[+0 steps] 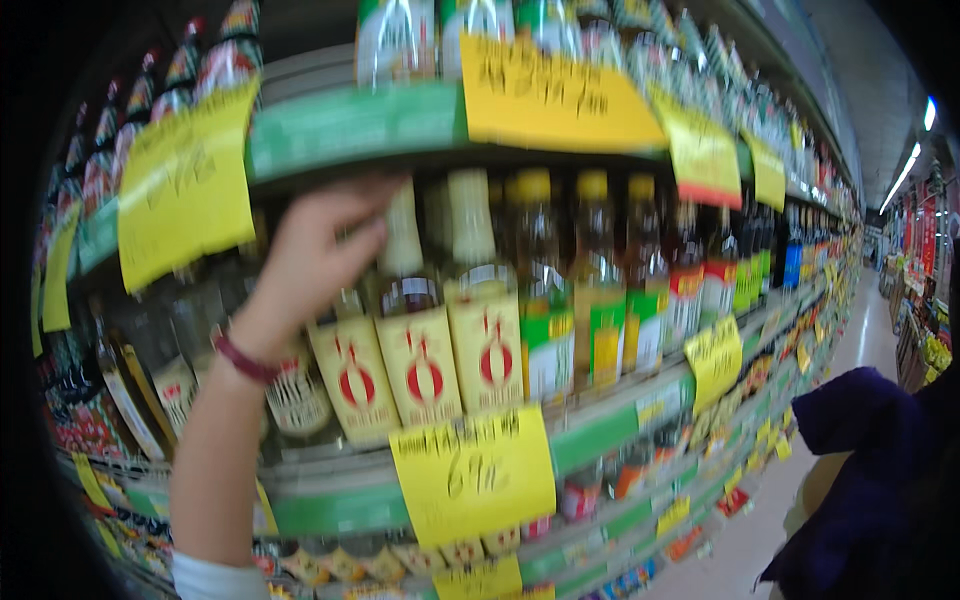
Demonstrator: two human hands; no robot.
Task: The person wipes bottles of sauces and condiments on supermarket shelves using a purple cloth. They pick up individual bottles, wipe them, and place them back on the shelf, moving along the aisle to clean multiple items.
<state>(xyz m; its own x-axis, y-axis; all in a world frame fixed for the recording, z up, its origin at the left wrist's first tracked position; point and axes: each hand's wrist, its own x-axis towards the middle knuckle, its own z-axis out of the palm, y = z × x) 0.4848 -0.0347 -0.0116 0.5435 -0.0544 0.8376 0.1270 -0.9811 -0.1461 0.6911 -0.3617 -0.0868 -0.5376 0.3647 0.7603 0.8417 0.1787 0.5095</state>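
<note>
My left hand (326,247), with a maroon band around the wrist, reaches up under the shelf lip. Its thumb and fingertips are at the pale wrapped neck of a glass bottle (418,352) with a cream label and red print. Motion blur hides whether the fingers grip that neck. Two similar bottles flank it: a cream-labelled bottle (356,382) on the left, its top partly behind my hand, and another cream-labelled bottle (486,337) on the right. All three stand upright on the shelf. My right hand is out of view.
A green shelf edge (352,124) with an orange price card (555,97) overhangs my hand. Below hangs a yellow price card (472,476). Yellow-capped bottles (596,300) stand to the right. Dark purple cloth (862,480) fills the lower right, beside the aisle floor (866,322).
</note>
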